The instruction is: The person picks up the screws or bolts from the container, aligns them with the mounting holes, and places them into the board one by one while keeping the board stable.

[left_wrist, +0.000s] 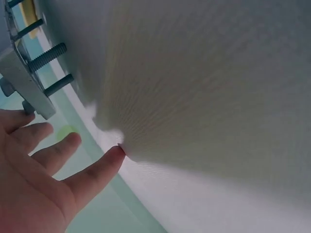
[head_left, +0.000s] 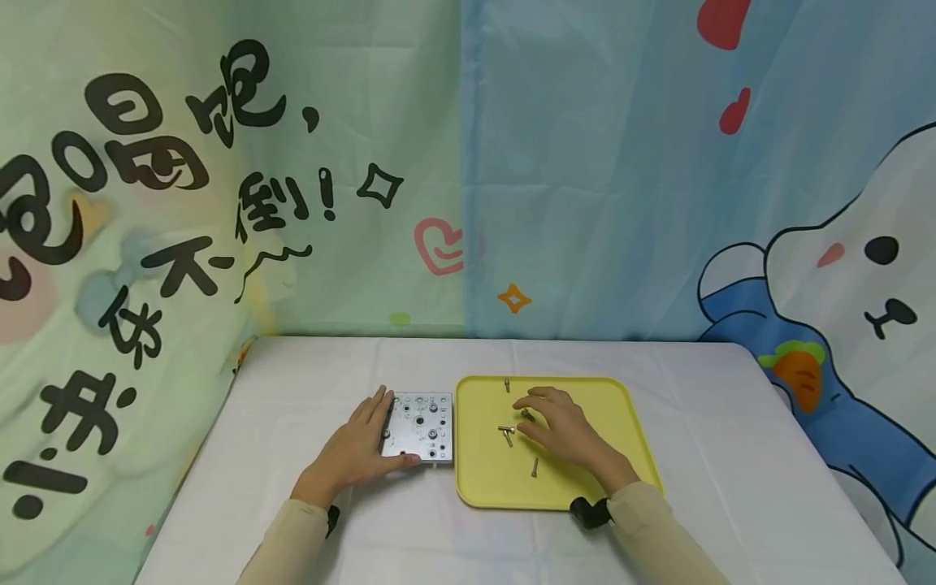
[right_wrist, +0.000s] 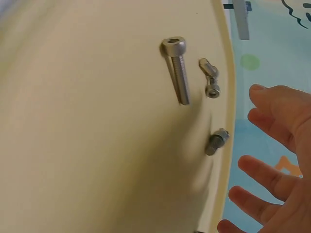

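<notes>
Silver socket-head bolts point(right_wrist: 177, 70), sharp only in the right wrist view, lie loose on the yellow plastic tray point(head_left: 621, 422). Right hand point(head_left: 563, 426) hovers above, fingers spread. Left hand point(head_left: 361, 447), fingers relaxed, steadies the square drilled metal plate point(head_left: 422, 426) beside the tray.

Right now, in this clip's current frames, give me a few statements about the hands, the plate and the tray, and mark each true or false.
1. The left hand rests against the metal plate. True.
2. The metal plate lies inside the yellow tray. False: it sits on the white tablecloth, just left of the tray.
3. The right hand is over the tray, fingers relaxed and holding nothing. True.
4. Loose bolts lie on the tray, one near its front edge. True.
5. The tray is blue. False: it is yellow.
6. The left hand holds a screwdriver. False: no tool shows in any view.
</notes>
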Tool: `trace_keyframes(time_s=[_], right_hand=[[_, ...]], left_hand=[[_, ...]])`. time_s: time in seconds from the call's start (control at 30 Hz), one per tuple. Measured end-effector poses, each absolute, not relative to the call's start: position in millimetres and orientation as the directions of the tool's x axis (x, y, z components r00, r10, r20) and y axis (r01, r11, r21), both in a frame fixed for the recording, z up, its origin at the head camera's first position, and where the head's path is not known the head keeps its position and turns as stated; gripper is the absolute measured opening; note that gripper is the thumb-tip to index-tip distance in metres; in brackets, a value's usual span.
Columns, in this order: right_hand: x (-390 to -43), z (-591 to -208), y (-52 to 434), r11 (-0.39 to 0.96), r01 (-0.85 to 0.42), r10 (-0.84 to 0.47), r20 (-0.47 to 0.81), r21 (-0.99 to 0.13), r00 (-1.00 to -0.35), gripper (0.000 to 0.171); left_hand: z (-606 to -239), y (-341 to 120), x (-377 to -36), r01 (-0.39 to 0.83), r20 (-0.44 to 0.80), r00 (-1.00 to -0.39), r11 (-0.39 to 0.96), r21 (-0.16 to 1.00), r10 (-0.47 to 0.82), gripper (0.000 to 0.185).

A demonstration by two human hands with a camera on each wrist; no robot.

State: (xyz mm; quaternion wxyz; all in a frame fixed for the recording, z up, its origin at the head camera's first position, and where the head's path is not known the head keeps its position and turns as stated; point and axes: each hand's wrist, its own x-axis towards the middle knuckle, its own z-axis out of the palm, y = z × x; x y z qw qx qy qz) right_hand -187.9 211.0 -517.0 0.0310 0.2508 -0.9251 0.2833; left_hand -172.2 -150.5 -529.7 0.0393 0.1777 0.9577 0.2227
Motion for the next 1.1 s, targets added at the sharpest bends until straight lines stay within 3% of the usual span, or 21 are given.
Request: trace_keyframes(time_s=[0.43, 0.8, 1.1], right_hand=[[-193, -520, 204, 0.768, -0.414, -0.437, 0.074, -0.489, -0.897, 0.015], [-195, -523, 197, 0.798, -0.440, -0.432, 0.118, -0.412, -0.894, 0.008], [-193, -524, 194, 0.799, -0.439, -0.428, 0.123, -0.411, -0.895, 0.007]], left_hand=[[-528, -150, -172, 0.304, 0.001, -0.940, 0.835, 0.458, 0.341, 0.124], [-531, -151, -173, 0.236, -0.026, -0.957, 0.831, 0.503, 0.288, 0.129], [-532, -151, -172, 0.229, -0.032, -0.958, 0.826, 0.514, 0.286, 0.128]])
